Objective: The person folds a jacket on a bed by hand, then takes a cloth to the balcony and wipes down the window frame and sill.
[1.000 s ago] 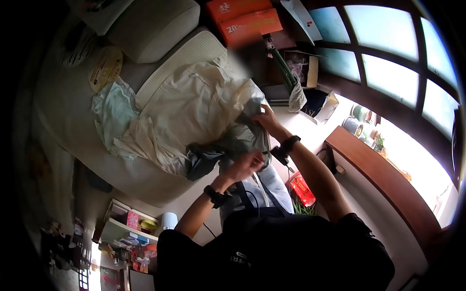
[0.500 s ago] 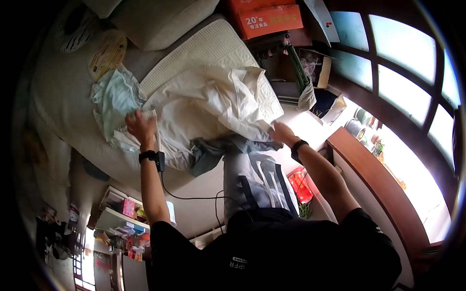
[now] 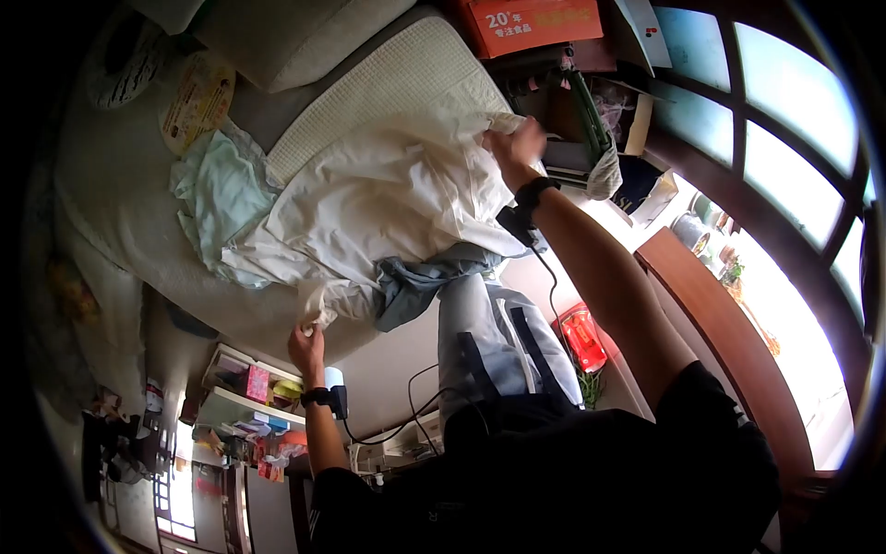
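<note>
A wrinkled cream shirt point(image 3: 369, 198) lies spread over the couch in front of me. My left hand point(image 3: 307, 349) pinches a gathered end of it, which looks like a sleeve, at the near left edge. At the far right, my right hand point(image 3: 517, 148) is closed on another part of the shirt, by the corner of a quilted mat point(image 3: 397, 78). Its fingertips are partly hidden by the hand. A dark grey cloth point(image 3: 415, 286) pokes out from beneath the shirt on my side. Left of the shirt sits a crumpled mint-green garment point(image 3: 221, 180).
Two round fans, one yellow point(image 3: 197, 102) and one white point(image 3: 127, 65), lie at the far left by a cushion point(image 3: 286, 42). An orange box point(image 3: 535, 23) and a green folding frame point(image 3: 586, 111) stand at the far right. Cables run from both wrist straps.
My left hand has moved toward me from beside the mint garment and now holds the shirt's near end. My right hand has gone farther away, along the shirt's right side.
</note>
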The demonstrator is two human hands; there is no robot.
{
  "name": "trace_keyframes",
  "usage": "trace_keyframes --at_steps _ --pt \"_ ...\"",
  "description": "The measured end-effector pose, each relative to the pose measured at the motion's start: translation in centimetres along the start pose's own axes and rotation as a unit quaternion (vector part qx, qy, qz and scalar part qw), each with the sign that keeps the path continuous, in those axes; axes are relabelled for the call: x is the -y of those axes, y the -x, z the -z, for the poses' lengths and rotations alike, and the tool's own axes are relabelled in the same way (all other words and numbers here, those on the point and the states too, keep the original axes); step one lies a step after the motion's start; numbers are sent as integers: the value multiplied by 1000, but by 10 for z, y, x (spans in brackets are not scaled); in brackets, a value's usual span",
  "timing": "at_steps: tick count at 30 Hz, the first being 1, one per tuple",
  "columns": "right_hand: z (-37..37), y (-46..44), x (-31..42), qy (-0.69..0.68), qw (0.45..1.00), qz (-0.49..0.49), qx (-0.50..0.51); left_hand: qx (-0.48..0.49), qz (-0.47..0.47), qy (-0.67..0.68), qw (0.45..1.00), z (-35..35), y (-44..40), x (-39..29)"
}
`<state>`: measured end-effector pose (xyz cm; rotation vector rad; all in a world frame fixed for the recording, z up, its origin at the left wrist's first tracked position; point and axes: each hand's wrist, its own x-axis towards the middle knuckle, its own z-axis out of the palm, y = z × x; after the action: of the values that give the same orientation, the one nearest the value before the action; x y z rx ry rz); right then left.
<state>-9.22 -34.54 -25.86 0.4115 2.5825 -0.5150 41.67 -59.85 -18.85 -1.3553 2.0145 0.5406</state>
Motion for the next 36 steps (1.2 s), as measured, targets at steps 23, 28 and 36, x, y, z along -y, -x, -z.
trace_keyframes --at_steps 23,28,36 --pt "112 66 -52 -318 935 81 136 -306 -132 310 891 101 -81 -83" --pt "187 146 -40 -415 878 178 160 -253 -207 386 863 167 10 -148" --pt "324 275 -38 -643 694 197 257 -115 -399 530 739 231 207 -255"
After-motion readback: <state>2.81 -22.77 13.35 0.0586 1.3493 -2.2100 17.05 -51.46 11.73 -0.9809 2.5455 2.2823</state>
